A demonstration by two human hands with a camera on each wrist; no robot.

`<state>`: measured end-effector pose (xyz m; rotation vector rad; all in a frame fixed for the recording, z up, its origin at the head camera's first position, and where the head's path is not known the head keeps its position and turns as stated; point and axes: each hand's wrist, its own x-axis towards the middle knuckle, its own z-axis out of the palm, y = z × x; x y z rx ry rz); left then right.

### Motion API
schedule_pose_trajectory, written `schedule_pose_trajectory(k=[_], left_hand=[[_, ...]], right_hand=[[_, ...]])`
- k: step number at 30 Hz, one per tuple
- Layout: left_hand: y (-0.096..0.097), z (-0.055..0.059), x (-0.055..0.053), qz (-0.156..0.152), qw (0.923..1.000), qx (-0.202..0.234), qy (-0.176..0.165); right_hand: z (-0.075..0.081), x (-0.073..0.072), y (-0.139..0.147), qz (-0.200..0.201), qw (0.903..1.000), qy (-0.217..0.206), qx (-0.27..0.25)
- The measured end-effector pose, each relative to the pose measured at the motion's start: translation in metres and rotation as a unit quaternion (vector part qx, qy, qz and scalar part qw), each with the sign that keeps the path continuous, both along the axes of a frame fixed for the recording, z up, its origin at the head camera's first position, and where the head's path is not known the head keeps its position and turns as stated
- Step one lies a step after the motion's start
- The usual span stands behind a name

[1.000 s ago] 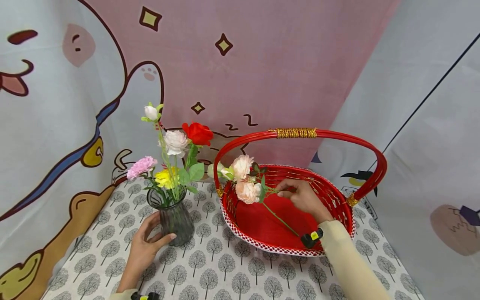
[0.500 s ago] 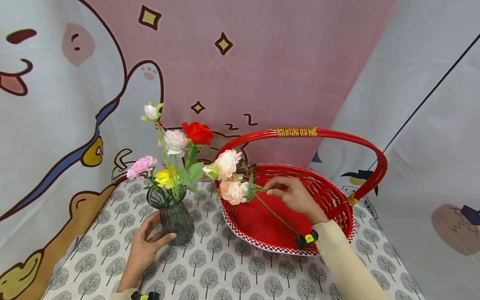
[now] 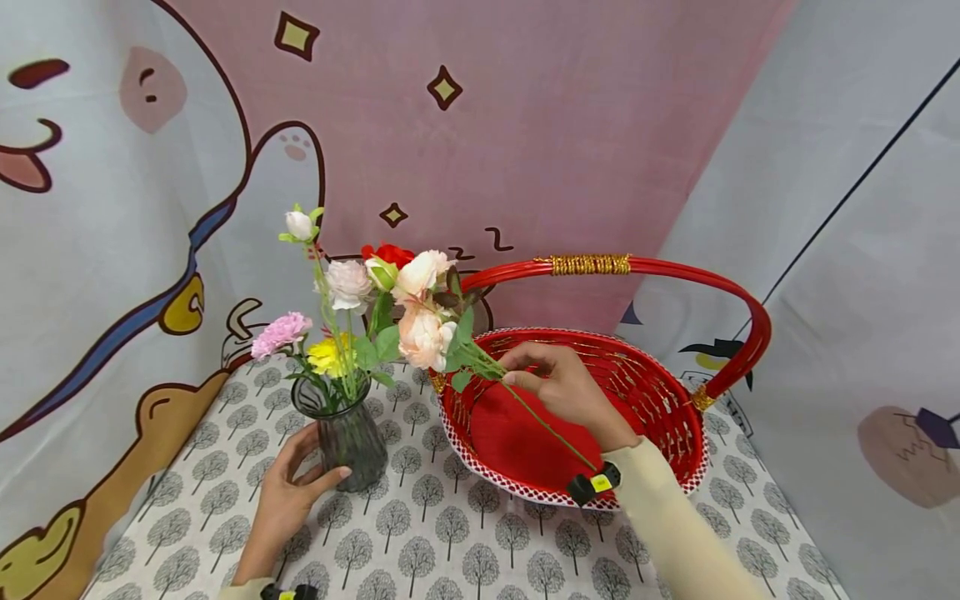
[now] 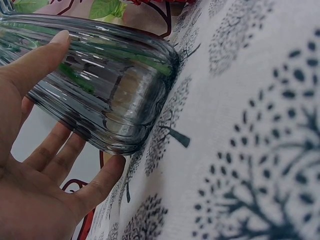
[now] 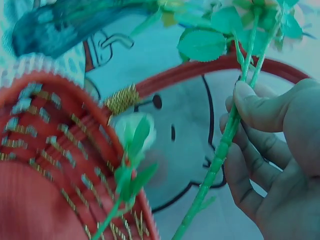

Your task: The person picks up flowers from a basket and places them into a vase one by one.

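Note:
On the left of the head view stands a dark, ribbed glass vase (image 3: 352, 446), upright on the patterned cloth, with several artificial flowers in it. My left hand (image 3: 294, 482) holds the vase low down, thumb in front and fingers reaching behind. To the right, my right hand (image 3: 558, 385) pinches the green stem of a peach artificial flower (image 3: 426, 335) with two blooms and a bud. The flower is tilted up to the left and overlaps the red rose (image 3: 388, 253). Another pale flower (image 5: 135, 130) leans at the basket rim in the right wrist view.
A red woven basket (image 3: 678, 475) with a white-trimmed rim sits on the right, under my right hand. Its tall arched handle (image 3: 723, 296) has gold wrapping. Cartoon-printed cloth (image 3: 570, 142) hangs close behind. The table wears a tree-print cloth (image 3: 450, 558).
My right hand has moved left and slightly up with the peach flower, from above the basket to beside the flowers in the vase. My left hand and the vase have stayed put.

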<state>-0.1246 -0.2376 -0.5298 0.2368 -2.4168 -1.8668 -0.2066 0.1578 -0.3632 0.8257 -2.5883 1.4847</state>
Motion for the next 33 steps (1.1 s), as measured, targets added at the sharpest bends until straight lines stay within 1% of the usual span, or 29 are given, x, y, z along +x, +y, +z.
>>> schedule_pose_trajectory(k=[5,11,18,25,28,33], left_hand=[[0.000,-0.001,0.000,0.000,1.0000,0.001,0.000],[0.000,-0.002,0.000,0.001,1.0000,0.001,0.001],[-0.001,-0.002,0.001,-0.002,1.0000,-0.005,0.005],[0.000,-0.002,0.001,0.001,0.9998,-0.016,0.009],[0.000,-0.002,0.001,0.002,0.9998,-0.018,0.010],[0.000,-0.002,0.001,0.001,0.9998,-0.019,0.009]], right_hand=[[0.011,0.004,-0.018,0.001,0.9989,-0.027,-0.037],[0.022,0.009,-0.037,0.001,0.9962,-0.040,-0.077],[0.034,0.012,-0.059,0.021,0.9913,-0.066,-0.112],[0.048,0.013,-0.084,0.041,0.9880,-0.057,-0.138],[0.055,0.012,-0.093,0.043,0.9880,-0.049,-0.140],[0.066,0.011,-0.109,0.064,0.9863,-0.048,-0.145]])
